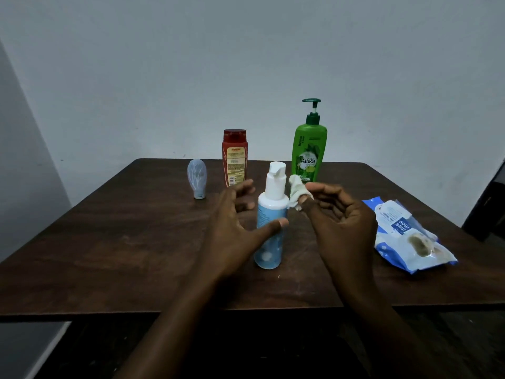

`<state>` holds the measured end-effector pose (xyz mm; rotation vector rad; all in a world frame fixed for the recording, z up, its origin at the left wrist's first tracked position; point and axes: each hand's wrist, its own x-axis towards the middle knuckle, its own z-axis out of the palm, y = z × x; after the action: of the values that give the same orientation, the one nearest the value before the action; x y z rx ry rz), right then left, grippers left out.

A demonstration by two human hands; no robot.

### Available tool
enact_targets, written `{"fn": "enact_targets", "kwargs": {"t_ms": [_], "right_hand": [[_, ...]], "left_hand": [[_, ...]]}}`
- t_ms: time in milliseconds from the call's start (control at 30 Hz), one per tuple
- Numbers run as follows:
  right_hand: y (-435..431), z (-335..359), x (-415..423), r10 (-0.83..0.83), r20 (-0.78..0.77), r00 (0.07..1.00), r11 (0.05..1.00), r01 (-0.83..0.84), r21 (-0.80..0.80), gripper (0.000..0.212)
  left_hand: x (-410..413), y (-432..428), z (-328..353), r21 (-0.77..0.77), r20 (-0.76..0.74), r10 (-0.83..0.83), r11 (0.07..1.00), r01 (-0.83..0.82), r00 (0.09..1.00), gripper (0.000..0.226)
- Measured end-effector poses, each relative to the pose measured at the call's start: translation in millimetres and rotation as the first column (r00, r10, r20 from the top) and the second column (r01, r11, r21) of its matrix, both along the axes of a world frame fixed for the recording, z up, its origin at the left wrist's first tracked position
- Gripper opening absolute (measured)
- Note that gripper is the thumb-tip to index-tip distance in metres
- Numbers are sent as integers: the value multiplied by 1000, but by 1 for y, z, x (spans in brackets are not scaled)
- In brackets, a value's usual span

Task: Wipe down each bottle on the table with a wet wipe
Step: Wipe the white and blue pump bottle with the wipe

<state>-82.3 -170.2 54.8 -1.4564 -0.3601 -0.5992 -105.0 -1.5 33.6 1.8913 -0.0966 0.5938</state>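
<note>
Pale grey wall [246, 64] behind; dark wooden table [109, 242] in front, bearing the items below.

Item 1. Blue-and-white pump bottle [270, 228]: upright, centre of table, nearest the person, between the two hands. Judged the bottle being worked on.

Item 2. Wet wipe [296, 194]: small crumpled white wad, level with the pump bottle's white neck and just beside it on the right; contact with the bottle cannot be told.

Item 3. Right hand [347, 222]: fingertips pinch the wipe, which is bunched over one fingertip.

Item 4. Left hand [235, 228]: spread and relaxed, thumb tip touching the pump bottle's front, fingers loosely curved to the left of the bottle and not closed round it.

Item 5. Green Vatika pump bottle [309, 149]: upright, far right of the row at the back.

Item 6. Red bottle [235, 157]: upright, back row, label side toward the camera.

Item 7. Small translucent bottle [196, 178]: standing on its cap, back left.

Item 8. Wet-wipe packet [404, 236]: lying flat at right, well apart from the bottles.

Step, as judged: wiping the centre bottle around the neck and pump.

Next move calls for: the left hand to close round the body and steady it, and the wipe to be pressed against the surface and drawn round; a tall narrow bottle would likely tip if rubbed unsupported. Which back-row bottles have been wiped cannot be told.
</note>
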Motion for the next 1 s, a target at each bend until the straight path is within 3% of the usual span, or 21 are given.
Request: {"fn": "enact_targets", "kwargs": {"t_ms": [100,367,533,667,833,933,1000], "right_hand": [[3,-2,-3,57,-36,998,998,-56,35,28],[22,-13,-16,85,-47,995,975,-93,-204,43],[31,-4,-10,232,-159,960,940,-263,-219,62],[26,19,9,430,-192,882,872,-461,-162,66],[22,46,25,689,-239,684,682,-724,-106,53],[23,48,33,786,-263,559,575,-818,-21,57],[24,42,33,800,-231,554,574,-819,26,60]], "left_hand": [[0,-14,-19,-46,-69,21,999,-25,997,89],[0,-23,-25,-28,5,36,999,-35,999,75],[-3,-19,-20,-22,8,4,1000,-4,1000,49],[-2,-19,-20,3,-9,11,1000,-11,1000,58],[-1,-18,-18,26,-3,32,999,-32,999,59],[-1,-18,-18,38,-21,19,999,-18,1000,56],[0,-17,-21,41,-19,24,999,-23,1000,62]]}}
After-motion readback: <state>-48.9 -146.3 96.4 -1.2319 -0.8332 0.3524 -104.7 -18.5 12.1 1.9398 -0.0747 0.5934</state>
